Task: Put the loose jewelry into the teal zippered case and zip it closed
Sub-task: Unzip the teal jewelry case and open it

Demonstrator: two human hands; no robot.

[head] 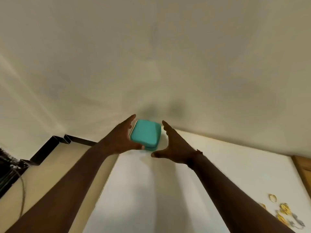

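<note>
The teal zippered case (145, 135) lies closed on the white table (218, 165), at its far edge by the wall. My left hand (117, 140) is at the case's left side, fingers spread, its thumb touching the case's near left corner. My right hand (175, 147) is open just right of the case, a small gap between them. Loose gold jewelry (284, 211) lies in a small scatter on the table at the lower right, beside my right forearm.
A plain cream wall (151, 56) rises right behind the case. Left of the table is a beige floor with dark skirting (50, 145) and a thin cable (22, 190). A wooden edge (303, 167) shows at the far right.
</note>
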